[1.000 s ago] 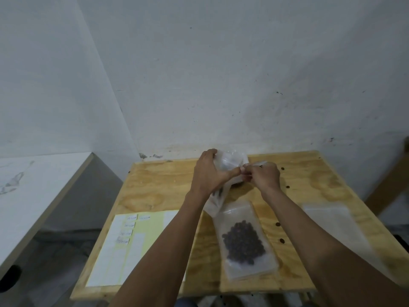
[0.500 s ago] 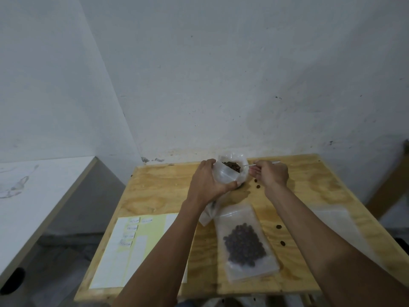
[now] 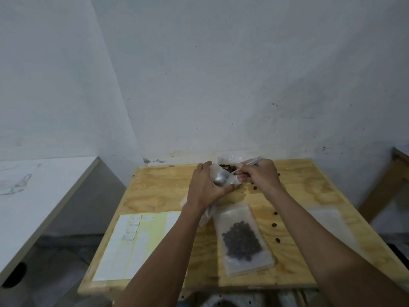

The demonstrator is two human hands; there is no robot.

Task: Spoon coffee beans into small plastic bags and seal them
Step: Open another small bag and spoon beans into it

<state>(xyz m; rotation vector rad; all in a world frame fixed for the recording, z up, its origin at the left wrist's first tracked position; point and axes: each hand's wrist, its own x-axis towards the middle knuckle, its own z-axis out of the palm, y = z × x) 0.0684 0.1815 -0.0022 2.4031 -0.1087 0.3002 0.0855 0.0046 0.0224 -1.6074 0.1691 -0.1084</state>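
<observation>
My left hand [image 3: 207,187] grips a small clear plastic bag [image 3: 221,177] at the far middle of the wooden table [image 3: 168,196] and holds its mouth up. My right hand [image 3: 259,175] pinches a metal spoon [image 3: 254,162]; the spoon's bowl sits inside the small bag. Just behind, an open supply bag of coffee beans [image 3: 229,166] shows its dark contents. A filled flat bag of beans [image 3: 242,239] lies on the table near me, on top of other bags.
A yellow and white label sheet [image 3: 137,242] lies at the table's near left. Loose beans [image 3: 274,224] are scattered right of the filled bag. Empty clear bags [image 3: 327,220] lie at the right. A white table [image 3: 33,191] stands to the left, a wooden frame [image 3: 389,185] at the far right.
My right hand has moved the spoon from beside the supply bag into the small bag held by my left hand. My head view has tilted slightly.
</observation>
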